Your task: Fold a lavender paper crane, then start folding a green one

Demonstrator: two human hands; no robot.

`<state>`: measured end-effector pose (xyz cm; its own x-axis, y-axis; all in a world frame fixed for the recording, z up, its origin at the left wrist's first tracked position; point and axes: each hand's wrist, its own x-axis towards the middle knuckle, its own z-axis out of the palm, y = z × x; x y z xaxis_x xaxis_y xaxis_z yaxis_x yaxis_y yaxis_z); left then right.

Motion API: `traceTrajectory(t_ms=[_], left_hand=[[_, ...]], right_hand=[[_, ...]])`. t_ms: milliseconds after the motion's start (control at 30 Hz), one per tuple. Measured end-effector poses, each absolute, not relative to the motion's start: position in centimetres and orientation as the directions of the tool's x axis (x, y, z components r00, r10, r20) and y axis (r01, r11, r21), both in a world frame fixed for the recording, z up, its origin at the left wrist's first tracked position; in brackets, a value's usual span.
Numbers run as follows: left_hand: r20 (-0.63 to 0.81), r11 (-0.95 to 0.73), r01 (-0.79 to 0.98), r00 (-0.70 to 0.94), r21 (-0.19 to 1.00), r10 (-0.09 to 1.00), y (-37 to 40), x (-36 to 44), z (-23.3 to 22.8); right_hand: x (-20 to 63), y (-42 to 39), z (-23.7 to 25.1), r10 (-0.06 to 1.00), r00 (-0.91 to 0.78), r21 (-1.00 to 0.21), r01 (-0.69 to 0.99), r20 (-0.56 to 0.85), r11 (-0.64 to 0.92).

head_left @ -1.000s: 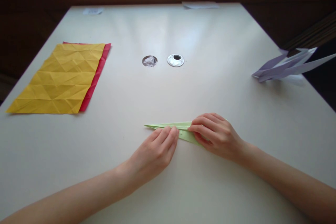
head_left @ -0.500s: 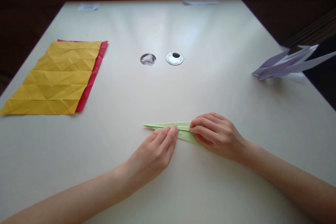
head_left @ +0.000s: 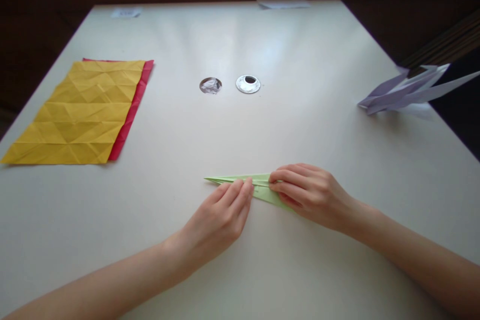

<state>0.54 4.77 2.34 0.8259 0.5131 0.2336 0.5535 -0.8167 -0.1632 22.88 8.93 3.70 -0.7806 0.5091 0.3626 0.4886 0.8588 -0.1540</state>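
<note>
both hands pin the green folded paper (head_left: 243, 180) flat on the table (head_left: 300, 85): left hand (head_left: 221, 217) fingertips pressing its middle, right hand (head_left: 309, 192) fingers curled over its right end, apparently to hold the crease.

A broad, pale cream rectangular table (head_left: 285, 270) with a smooth, faintly glossy top fills most of the frame. At the left lies a creased yellow paper sheet (head_left: 80, 112), flat, resting on a red paper sheet (head_left: 132, 110) whose edge shows along its right and top sides. Near the centre, slightly above, sit two round openings set into the top: a hole stuffed with crumpled silvery material (head_left: 210, 85) and, just beside it on the right, a shiny metal ring (head_left: 248, 84). At the lower centre lies a narrow, pointed, folded light green paper (head_left: 240, 179), with the person's two hands on it. At the right edge rests a folded lavender paper model (head_left: 407, 91). Along the far edge lie a small white slip (head_left: 125, 12) at upper left and a white sheet (head_left: 283, 3) at upper centre.
</note>
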Motion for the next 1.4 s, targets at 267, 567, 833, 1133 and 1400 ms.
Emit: traceTrajectory(t_ms=[267, 567, 833, 1133, 1400], left_hand=[[0.242, -0.839, 0.531, 0.835, -0.121, 0.493, 5.0, 0.4, 2.0], [0.199, -0.834, 0.522, 0.849, -0.177, 0.489, 3.9, 1.3, 2.8], [0.239, -0.833, 0.522, 0.845, -0.182, 0.478, 3.7, 1.6, 2.7], [0.244, -0.833, 0.524, 0.844, -0.180, 0.478, 3.7, 1.6, 2.7], [0.225, -0.838, 0.520, 0.847, -0.165, 0.481, 3.7, 1.4, 2.6]], right_hand=[[23.2, 9.1, 4.2, 0.479, -0.831, -0.104, 0.470, 0.284, 0.877], [22.9, 7.4, 4.8, 0.539, -0.802, 0.065, 0.571, 0.257, 0.818], [20.0, 4.6, 4.5, 0.621, -0.719, -0.170, 0.601, 0.311, 0.781], [20.6, 2.8, 2.9, 0.668, -0.721, -0.041, 0.673, 0.187, 0.738], [21.4, 2.3, 2.9, 0.755, -0.631, 0.079, 0.774, 0.176, 0.628]])
